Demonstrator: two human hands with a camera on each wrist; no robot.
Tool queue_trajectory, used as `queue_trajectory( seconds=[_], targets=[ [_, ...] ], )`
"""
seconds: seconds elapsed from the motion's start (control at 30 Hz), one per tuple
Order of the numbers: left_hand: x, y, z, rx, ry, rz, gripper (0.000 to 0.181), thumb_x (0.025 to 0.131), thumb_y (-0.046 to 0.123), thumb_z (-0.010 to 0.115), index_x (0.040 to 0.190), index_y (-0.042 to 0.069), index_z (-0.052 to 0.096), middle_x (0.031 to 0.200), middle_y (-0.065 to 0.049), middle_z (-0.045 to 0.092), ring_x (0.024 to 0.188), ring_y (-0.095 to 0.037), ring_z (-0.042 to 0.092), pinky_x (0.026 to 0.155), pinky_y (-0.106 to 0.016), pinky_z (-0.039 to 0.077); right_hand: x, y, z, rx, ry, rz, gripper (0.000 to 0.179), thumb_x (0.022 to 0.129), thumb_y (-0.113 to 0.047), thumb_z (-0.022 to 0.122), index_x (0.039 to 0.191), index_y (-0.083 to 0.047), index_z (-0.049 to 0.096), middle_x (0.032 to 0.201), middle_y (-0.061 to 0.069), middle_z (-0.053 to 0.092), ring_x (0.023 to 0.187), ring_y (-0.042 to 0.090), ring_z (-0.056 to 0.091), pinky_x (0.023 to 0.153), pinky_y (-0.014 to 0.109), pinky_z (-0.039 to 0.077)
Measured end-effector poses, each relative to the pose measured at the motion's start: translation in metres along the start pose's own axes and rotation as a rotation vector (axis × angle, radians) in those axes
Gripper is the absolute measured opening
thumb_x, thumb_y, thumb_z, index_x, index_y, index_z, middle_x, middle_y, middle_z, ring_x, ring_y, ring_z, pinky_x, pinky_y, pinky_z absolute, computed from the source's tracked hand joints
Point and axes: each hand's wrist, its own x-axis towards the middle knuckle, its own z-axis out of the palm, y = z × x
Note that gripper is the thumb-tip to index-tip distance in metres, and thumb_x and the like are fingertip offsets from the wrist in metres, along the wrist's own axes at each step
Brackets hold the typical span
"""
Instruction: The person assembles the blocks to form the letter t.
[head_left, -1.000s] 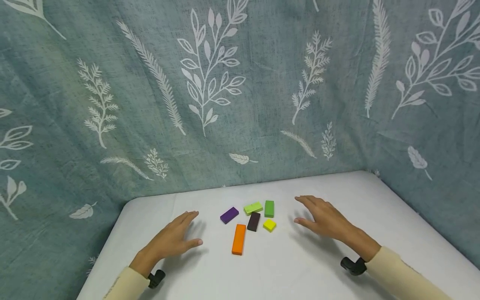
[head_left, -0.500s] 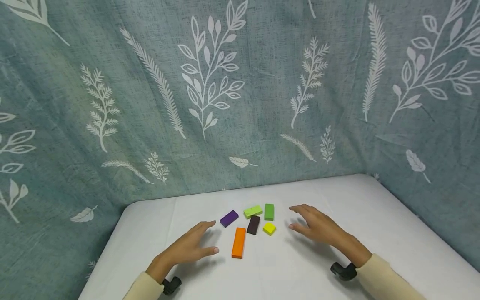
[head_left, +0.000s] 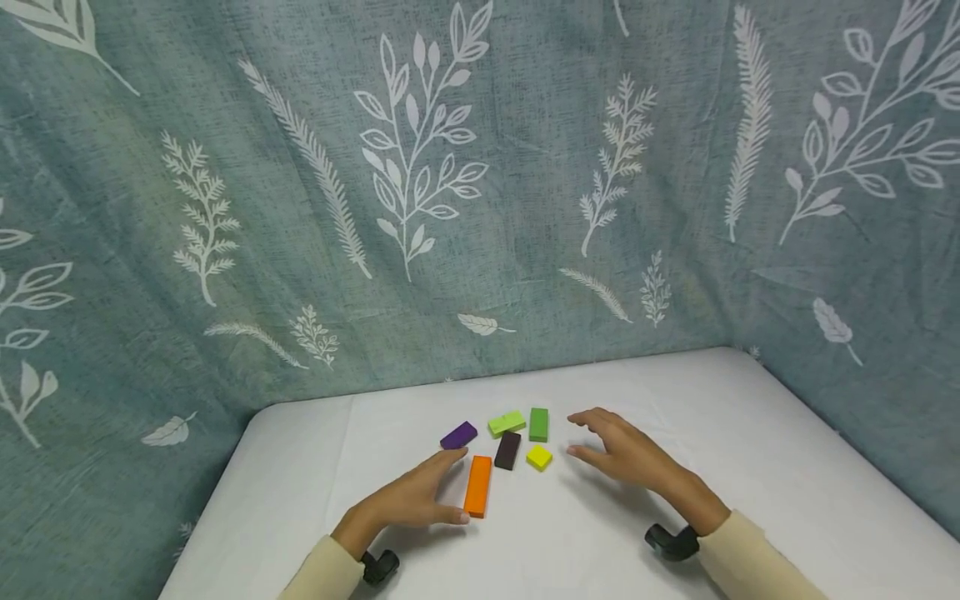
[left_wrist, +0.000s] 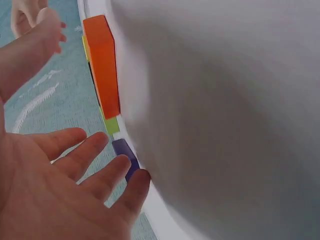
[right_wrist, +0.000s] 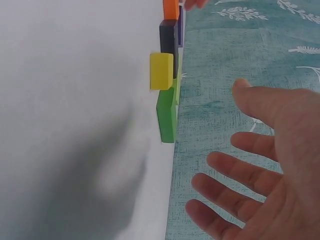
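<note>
An orange block (head_left: 477, 487) lies lengthwise on the white table, with my left hand (head_left: 416, 493) just to its left, thumb and fingers spread apart and nothing between them. Behind the fingertips sits a purple block (head_left: 458, 435), partly covered by the fingers in the left wrist view. My right hand (head_left: 626, 450) hovers to the right of the group, fingers loosely bent and holding nothing. Nearest to it are a small yellow block (head_left: 539, 457) and a green block (right_wrist: 167, 115). Between them and the orange one are a dark brown block (head_left: 507, 450) and a lime block (head_left: 507, 424).
The white tabletop (head_left: 600, 550) carries the blocks in a loose cluster near its middle. Behind and to the sides hangs a blue-green curtain (head_left: 510, 208) with white leaf prints, meeting the table's far edge. A black wrist camera (head_left: 672, 542) sits under the right wrist.
My left hand has moved right, from well left of the blocks to beside the orange one. The right hand has drifted slightly left towards the group. The blocks stay put.
</note>
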Motion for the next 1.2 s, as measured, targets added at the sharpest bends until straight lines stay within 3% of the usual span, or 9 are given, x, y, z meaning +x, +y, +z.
queue_trajectory(
  seconds=[0.37,0.57,0.8,1.2],
  targets=[
    [0.013,0.007,0.007,0.065,-0.039,0.003,0.100,0.080,0.041,0.082,0.157,0.008,0.027,0.163,-0.009,0.030,0.150,-0.031,0.029,0.118,-0.059,0.024,0.003,-0.001,0.006,0.050,-0.035,-0.030,0.040,0.096,-0.031,0.067,0.126,-0.004,0.064,0.120,0.012,0.067,0.113,0.030,0.063,0.093,0.047,0.052],
    [0.015,0.006,0.006,0.103,-0.028,0.004,0.095,0.083,0.040,0.080,0.157,0.011,0.029,0.164,-0.005,0.030,0.150,-0.029,0.030,0.117,-0.060,0.026,0.003,-0.001,0.007,0.070,-0.029,-0.049,0.039,0.097,-0.030,0.066,0.125,-0.003,0.063,0.120,0.012,0.067,0.112,0.030,0.063,0.092,0.046,0.052],
    [0.015,0.003,0.009,0.073,-0.050,-0.016,0.088,0.082,0.041,0.079,0.154,0.014,0.036,0.160,-0.004,0.037,0.148,-0.029,0.034,0.117,-0.059,0.026,0.000,-0.002,0.010,0.078,-0.066,-0.038,0.038,0.097,-0.030,0.065,0.125,-0.004,0.063,0.121,0.011,0.067,0.112,0.029,0.063,0.091,0.045,0.053],
    [0.014,0.003,0.007,0.063,-0.010,-0.001,0.087,0.079,0.043,0.083,0.151,0.014,0.043,0.157,-0.004,0.041,0.147,-0.030,0.036,0.116,-0.061,0.026,0.001,0.001,0.013,0.076,-0.069,-0.038,0.038,0.098,-0.031,0.064,0.125,-0.004,0.063,0.121,0.010,0.067,0.111,0.028,0.064,0.091,0.046,0.053]
  ],
)
